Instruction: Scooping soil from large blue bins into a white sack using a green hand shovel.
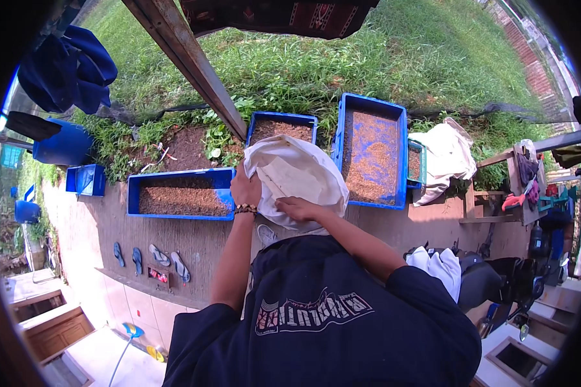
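A white sack (310, 171) stands mouth upward in front of the person, between the long tray (135, 198) on the left and the large tray (401, 155) on the right, with the small tray (311, 121) just beyond it. The left hand (244, 187) appears closed on the sack's left rim, though its fingertips are hidden. The right hand (296, 208) lies at the near side of the mouth, its fingers pointing left; whether they pinch the fabric or only rest on it cannot be told. Pale folds fill the opening, and what lies deeper does not show. All three trays hold brown, loose material.

The step in hand seems to be managing the sack's mouth. To do it well, the left hand should keep its rim taut as an anchor while the right gathers the slack fabric in small, even folds. The two hands are best kept at one height, so that the mouth does not tilt. Any loose contents could otherwise spill, and a slack near rim may collapse inward.
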